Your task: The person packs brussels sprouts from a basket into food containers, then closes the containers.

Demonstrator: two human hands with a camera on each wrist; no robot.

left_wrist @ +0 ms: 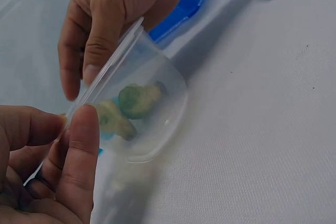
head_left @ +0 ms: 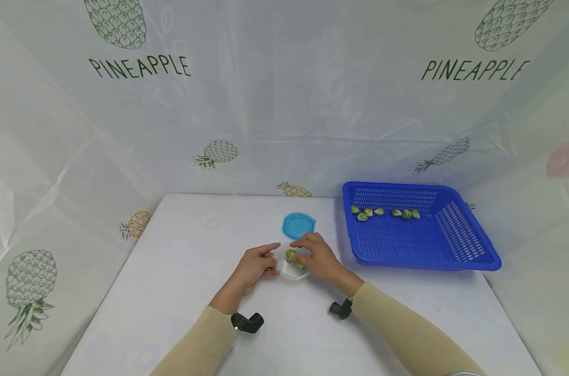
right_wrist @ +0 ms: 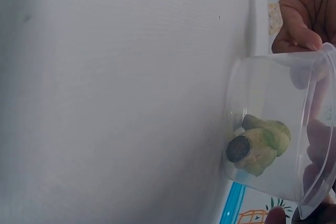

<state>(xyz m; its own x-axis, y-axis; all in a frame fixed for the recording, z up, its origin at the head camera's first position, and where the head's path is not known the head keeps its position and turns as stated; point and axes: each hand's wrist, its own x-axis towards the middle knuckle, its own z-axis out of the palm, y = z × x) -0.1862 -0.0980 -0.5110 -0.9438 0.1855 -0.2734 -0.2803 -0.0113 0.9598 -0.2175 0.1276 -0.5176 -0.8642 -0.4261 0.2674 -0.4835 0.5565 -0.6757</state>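
Your left hand (head_left: 255, 266) grips a clear, round plastic bowl (left_wrist: 167, 121) containing green-yellow Brussels sprouts (right_wrist: 262, 146); your right hand (head_left: 321, 259), fingers parted, overhangs it.

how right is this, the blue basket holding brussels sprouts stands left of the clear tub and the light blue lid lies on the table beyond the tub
Not quite: the head view shows the blue basket right of the clear tub, not left. The rest holds: Brussels sprouts are in the basket, and the light blue lid lies on the table beyond the tub.
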